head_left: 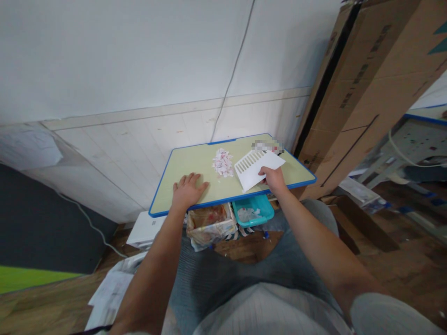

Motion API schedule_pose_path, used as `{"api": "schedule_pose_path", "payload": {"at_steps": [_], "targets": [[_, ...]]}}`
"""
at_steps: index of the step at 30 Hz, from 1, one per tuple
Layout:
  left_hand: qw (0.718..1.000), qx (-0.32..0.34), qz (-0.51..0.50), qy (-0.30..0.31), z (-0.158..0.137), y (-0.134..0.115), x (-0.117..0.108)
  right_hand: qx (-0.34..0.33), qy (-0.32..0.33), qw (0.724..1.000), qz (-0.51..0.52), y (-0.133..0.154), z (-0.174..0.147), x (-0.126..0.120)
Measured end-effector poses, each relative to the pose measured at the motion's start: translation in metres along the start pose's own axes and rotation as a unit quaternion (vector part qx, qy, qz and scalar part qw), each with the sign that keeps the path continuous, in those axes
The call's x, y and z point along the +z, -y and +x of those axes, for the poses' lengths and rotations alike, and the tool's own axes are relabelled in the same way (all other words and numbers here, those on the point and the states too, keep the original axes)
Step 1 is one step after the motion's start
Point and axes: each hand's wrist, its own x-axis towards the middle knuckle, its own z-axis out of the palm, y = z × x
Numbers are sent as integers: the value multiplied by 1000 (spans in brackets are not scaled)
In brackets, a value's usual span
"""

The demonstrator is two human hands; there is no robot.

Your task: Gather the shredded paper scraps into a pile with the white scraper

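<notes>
My left hand (188,190) lies flat on the left part of a pale yellow table (185,160) with a blue edge, fingers spread and holding nothing. In my right hand (273,178) is a white card with slots (252,173), gripped at its near right side between thumb and fingers. A row of narrow slots runs along the card's far left part. Between the two hands, nearer the card, lies a pile of small pinkish-white paper scraps (222,163). Behind the card, a blurred-out item (268,147) sits near the table's far right corner.
Below the front edge are a bin with a plastic liner (211,228) and a turquoise basket (254,211) with whitish scraps. Tall cardboard boxes (363,88) stand close on the right. A wall (157,135) with a hanging cable (233,70) is behind the table.
</notes>
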Motion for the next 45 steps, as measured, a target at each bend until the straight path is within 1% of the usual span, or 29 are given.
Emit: {"api": "schedule_pose_path", "payload": {"at_steps": [4, 11, 20, 27, 34, 45], "targets": [[1000, 2, -2, -5, 1, 1, 1, 13, 4, 1000, 9, -1, 2, 0], [1000, -2, -3, 0, 1, 2, 1, 16, 11, 1000, 11, -2, 2, 1], [1000, -3, -6, 3, 0, 0, -1, 13, 30, 999, 18, -3, 2, -1], [1000, 2, -10, -5, -2, 0, -1, 12, 34, 999, 25, -7, 4, -2], [1000, 1, -8, -5, 0, 1, 0, 17, 25, 999, 39, -3, 2, -2], [1000, 2, -11, -7, -2, 0, 1, 4, 36, 999, 28, -2, 3, 0]]}}
